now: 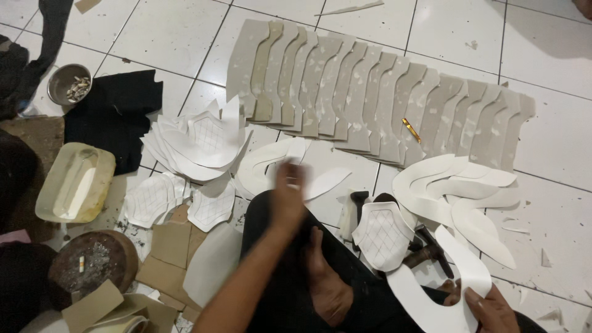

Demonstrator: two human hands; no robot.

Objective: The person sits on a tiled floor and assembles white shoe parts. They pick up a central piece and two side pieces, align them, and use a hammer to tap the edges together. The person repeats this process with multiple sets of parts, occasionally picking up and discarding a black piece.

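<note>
The person is sitting on the tiled floor (pixel 555 142) with shoe-upper pieces spread all around, and the left hand (pixel 288 191) is reaching out over the knee toward a curved white piece (pixel 271 163) lying mid-floor; it is blurred, so I cannot tell how far the fingers are spread or whether it grips anything. The right hand (pixel 490 311), down at the bottom edge, is pinching a long curved white cut-out (pixel 431 296) between thumb and fingers. A white quilted panel (pixel 381 234) is resting on the lap beside it. Beyond, a fanned row of tan pieces (pixel 376 98) is lying toward the far edge. Doing this well probably means lifting one piece cleanly off the stack, keeping its edges flat.
</note>
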